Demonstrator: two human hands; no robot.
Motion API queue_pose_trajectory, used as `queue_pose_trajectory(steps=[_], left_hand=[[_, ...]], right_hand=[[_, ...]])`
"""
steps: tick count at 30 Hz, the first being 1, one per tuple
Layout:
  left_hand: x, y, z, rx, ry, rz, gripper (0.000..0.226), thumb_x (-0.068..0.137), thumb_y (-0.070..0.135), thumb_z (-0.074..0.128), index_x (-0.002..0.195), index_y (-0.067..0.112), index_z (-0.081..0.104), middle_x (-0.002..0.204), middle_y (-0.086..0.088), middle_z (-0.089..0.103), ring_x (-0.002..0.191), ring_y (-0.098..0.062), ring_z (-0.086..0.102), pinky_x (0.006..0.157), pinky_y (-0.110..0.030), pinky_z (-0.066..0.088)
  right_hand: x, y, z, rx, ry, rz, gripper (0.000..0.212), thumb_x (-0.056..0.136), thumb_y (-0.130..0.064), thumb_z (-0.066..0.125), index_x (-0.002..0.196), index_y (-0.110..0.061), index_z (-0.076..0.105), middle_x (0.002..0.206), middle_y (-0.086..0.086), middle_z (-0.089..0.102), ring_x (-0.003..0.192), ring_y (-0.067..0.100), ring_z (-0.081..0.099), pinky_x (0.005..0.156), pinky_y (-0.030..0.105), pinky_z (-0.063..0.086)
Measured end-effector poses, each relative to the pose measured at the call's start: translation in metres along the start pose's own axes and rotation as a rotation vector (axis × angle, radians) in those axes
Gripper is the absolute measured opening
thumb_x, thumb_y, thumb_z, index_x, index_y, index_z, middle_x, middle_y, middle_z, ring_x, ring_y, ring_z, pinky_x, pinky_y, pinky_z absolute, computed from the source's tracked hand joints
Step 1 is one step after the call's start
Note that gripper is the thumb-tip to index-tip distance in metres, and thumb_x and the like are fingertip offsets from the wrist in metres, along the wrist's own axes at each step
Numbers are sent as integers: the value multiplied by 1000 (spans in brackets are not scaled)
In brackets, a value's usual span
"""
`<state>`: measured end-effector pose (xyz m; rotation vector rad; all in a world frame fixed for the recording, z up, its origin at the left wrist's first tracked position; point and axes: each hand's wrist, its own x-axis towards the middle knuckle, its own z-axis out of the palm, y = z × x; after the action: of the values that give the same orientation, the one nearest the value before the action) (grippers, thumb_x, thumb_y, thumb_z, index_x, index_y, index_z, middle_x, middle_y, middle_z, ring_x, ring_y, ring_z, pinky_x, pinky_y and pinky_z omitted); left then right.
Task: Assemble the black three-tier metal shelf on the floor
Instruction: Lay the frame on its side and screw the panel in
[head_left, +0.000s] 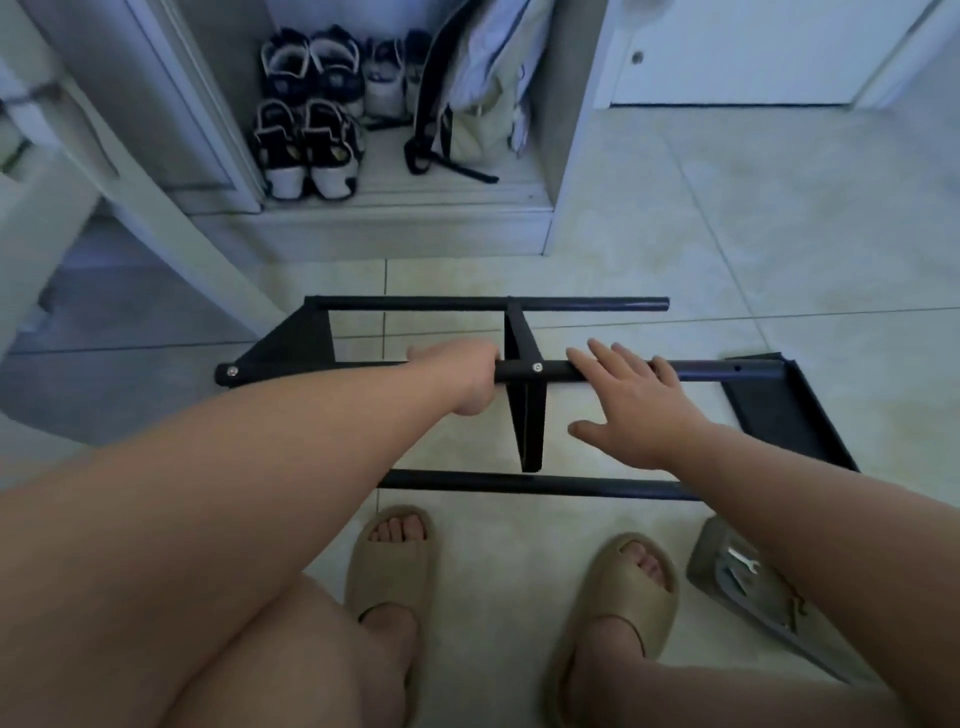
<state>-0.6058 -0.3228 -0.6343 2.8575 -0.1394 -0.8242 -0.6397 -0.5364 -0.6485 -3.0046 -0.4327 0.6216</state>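
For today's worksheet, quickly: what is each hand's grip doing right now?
Left hand: closed around the shelf's black tube.
Right hand: open, resting on the same tube.

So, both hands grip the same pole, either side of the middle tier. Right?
Not quite: only the left hand grips the pole; the right hand lies open over it, fingers spread, as the head view shows. They do flank the middle tier.

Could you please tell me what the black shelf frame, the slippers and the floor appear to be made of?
Shelf frame: most likely metal with a matt black painted coat, judging by its thin round tubes, flat panels and silver screw heads.
Slippers: probably moulded foam or rubber; matt beige, thick and seamless.
Floor: pale glazed tile, going by the grout lines and faint sheen.
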Motion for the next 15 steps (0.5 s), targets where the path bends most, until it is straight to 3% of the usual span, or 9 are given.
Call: queue_pose_trajectory(steps=[3, 7, 15], left_hand=[[-13, 7, -5, -14, 124, -71, 27, 92, 9, 49, 105, 32, 56, 107, 3, 61, 100, -28, 54, 91, -49, 40], [-23, 8, -3, 12, 255, -127, 55, 84, -2, 55, 127, 32, 52, 127, -4, 45, 122, -33, 43, 102, -62, 34], [5, -8, 0, 41, 441, -111, 64, 81, -8, 49, 132, 30, 43, 135, -6, 41, 122, -31, 39, 110, -70, 20]], right_hand=[[-8, -4, -9, 17, 70, 30, 83, 98, -60, 46, 161, -37, -3, 170, -6, -8, 156, 20, -11, 126, 53, -3], [-7, -9, -9, 25, 171, 32, 78, 99, -66, 33, 161, -37, -6, 170, -5, -13, 155, 23, -17, 125, 52, -6], [31, -9, -3, 71, 264, 38, 74, 100, -64, 26, 161, -38, -9, 168, -6, -21, 153, 21, -25, 125, 50, -7]])
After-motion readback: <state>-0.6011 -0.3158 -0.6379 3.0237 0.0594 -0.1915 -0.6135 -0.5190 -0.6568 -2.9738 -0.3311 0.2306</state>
